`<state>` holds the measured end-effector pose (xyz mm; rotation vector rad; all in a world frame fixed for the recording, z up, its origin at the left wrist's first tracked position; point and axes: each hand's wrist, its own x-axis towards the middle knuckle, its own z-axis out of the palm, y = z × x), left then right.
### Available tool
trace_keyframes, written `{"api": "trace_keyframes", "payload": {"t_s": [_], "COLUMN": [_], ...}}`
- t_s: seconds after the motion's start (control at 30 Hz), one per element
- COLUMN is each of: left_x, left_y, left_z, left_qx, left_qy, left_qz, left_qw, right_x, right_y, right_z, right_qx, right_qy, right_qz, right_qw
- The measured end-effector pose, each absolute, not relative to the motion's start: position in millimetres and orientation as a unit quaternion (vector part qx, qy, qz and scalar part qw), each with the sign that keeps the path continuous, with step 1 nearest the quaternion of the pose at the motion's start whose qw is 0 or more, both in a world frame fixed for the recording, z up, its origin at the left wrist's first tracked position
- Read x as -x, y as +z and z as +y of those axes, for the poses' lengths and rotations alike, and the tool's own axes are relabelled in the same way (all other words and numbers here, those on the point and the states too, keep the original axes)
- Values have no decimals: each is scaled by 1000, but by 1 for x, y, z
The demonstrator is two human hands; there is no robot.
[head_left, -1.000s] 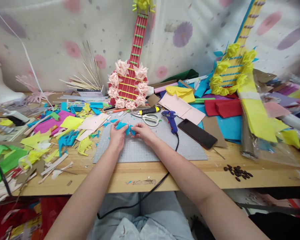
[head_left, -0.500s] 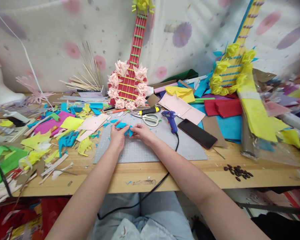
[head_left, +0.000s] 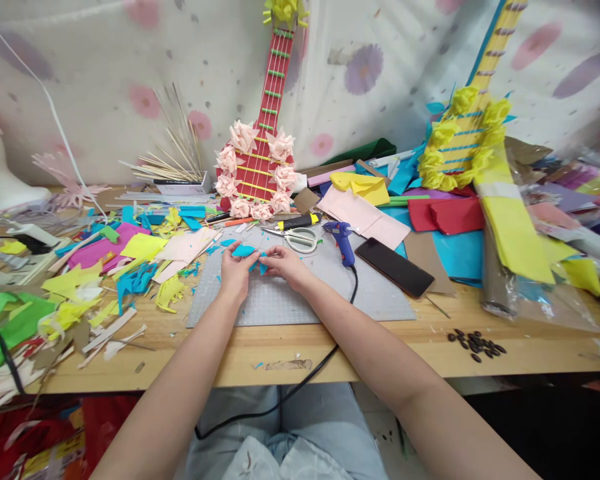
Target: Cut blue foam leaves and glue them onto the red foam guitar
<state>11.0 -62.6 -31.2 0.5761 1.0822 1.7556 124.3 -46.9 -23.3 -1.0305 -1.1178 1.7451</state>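
Over the grey cutting mat [head_left: 300, 310], both hands pinch a small piece of blue crepe paper [head_left: 263, 268] between them. My left hand [head_left: 235, 275] has its fingers closed on the piece's left side. My right hand [head_left: 286, 265] grips the right side with thumb and fingertips. Just beyond the left fingers, blue leaf-shaped paper [head_left: 243, 251] lies on the mat. Scissors [head_left: 301, 240] with pale handles rest past the right hand. To their right is a blue hot glue gun [head_left: 341, 243].
A black phone [head_left: 395, 267] lies right of the glue gun, whose cord [head_left: 325, 360] runs under my right forearm. Dark beans [head_left: 475, 343] sit near the table's front edge. Paper scraps [head_left: 95, 280] cover the left side. A red paper guitar [head_left: 260, 170] stands behind.
My fingers have shifted very slightly around the blue paper, still over the same spot. At the lower right, a dark shape now covers more of the area below the table.
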Motion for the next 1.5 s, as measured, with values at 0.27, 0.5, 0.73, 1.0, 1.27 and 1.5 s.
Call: {"api": "trace_keyframes", "payload": {"t_s": [0.27, 0.5, 0.73, 1.0, 1.27, 1.5], "left_x": [-11, -13, -12, -12, -10, -11], "left_y": [-29, -24, -20, -25, -32, -33], "left_z": [-63, -66, -70, -68, -65, -65], "left_qx": [-227, -224, -228, -229, -262, -263], "left_qy": [711, 705, 679, 687, 705, 712], "left_qz": [454, 437, 433, 437, 452, 451], "left_qw": [486, 512, 548, 534, 479, 469], "right_x": [-119, -119, -122, -123, -124, -124], "right_y": [-29, -30, -28, -27, -24, -20], "right_z": [-44, -41, -42, -42, -45, -48], "right_qx": [431, 431, 408, 412, 414, 423], "right_qy": [635, 594, 602, 605, 618, 617], "right_qz": [-480, -501, -491, -498, -485, -484], "right_qw": [425, 458, 480, 465, 459, 454]}}
